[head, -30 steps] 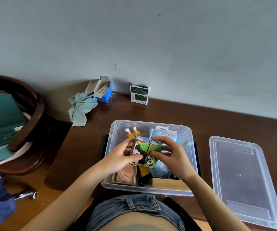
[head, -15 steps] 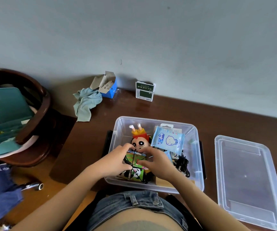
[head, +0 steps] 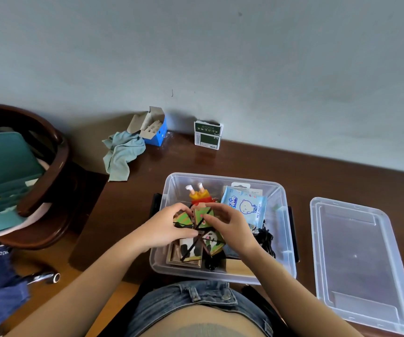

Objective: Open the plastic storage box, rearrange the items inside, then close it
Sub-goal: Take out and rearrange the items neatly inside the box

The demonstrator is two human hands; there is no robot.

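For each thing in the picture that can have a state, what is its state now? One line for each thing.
storage box: open, lid off, items inside
lid: lying on the table, right of the box
panda cube: held in the box by both hands
left hand: grips the cube
right hand: grips the cube
wipes pack: in the box, leaning
blue carton: flaps open

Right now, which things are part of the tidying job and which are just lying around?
Part of the job:
box
lid
panda cube, held by left hand and right hand
doll
wipes
black cord

Just lying around:
cloth
blue carton
green packet
chair
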